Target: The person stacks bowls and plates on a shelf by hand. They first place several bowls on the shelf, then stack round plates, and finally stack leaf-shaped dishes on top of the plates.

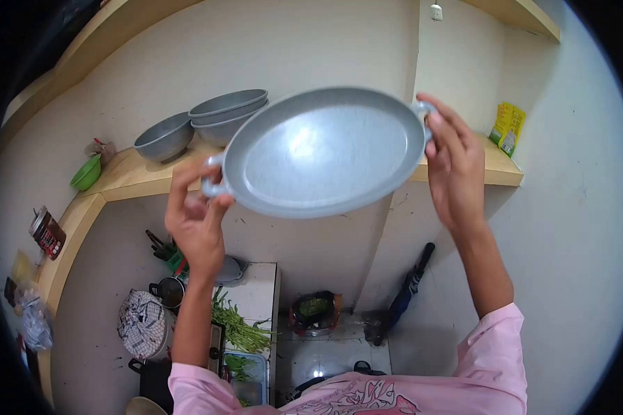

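Note:
A shallow grey two-handled pan [325,155] is held up in front of the wall shelf, its inside facing me. My left hand [197,221] closes its fingers and thumb on the left loop handle. Around the right loop handle, a little higher, my right hand [458,169] is closed too. Behind the pan's left side, one grey bowl [165,138] and a small stack of grey bowls [227,111] sit on the shelf. The pan hides part of that shelf.
The wooden shelf [135,181] bears a green bowl [86,173], a brown can [47,234] and yellow packets [507,128]. Below, leafy greens [242,325] lie on a white tiled counter [259,283]. An umbrella [401,297] leans in the corner near a bag [315,311].

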`<action>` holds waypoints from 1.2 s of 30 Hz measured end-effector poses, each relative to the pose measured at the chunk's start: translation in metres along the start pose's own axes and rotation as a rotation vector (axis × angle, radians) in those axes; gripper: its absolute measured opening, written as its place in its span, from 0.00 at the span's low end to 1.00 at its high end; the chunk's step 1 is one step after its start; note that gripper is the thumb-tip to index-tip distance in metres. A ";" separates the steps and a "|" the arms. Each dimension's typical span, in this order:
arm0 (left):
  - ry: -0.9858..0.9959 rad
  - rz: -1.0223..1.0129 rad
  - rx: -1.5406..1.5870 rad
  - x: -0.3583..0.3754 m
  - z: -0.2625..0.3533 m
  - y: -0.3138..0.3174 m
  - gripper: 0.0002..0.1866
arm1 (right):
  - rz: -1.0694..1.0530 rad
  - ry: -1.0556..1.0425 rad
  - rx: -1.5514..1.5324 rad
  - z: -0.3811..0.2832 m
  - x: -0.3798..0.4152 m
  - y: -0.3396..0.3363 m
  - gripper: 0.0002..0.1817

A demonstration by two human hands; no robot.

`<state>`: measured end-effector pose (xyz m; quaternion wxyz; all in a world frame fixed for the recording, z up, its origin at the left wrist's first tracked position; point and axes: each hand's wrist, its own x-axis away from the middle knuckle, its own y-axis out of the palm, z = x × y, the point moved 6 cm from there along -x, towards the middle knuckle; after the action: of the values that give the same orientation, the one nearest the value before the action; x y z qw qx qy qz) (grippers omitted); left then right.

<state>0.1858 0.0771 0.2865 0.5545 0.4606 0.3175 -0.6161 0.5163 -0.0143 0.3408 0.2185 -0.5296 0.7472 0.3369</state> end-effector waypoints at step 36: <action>-0.272 -0.156 -0.490 -0.077 -0.084 0.078 0.12 | -0.457 0.250 0.968 0.138 -0.205 -0.063 0.19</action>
<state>0.2769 0.1692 0.3355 0.6375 0.2003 0.4141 -0.6180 0.6416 0.2060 0.3699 0.4141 -0.5534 0.7031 -0.1667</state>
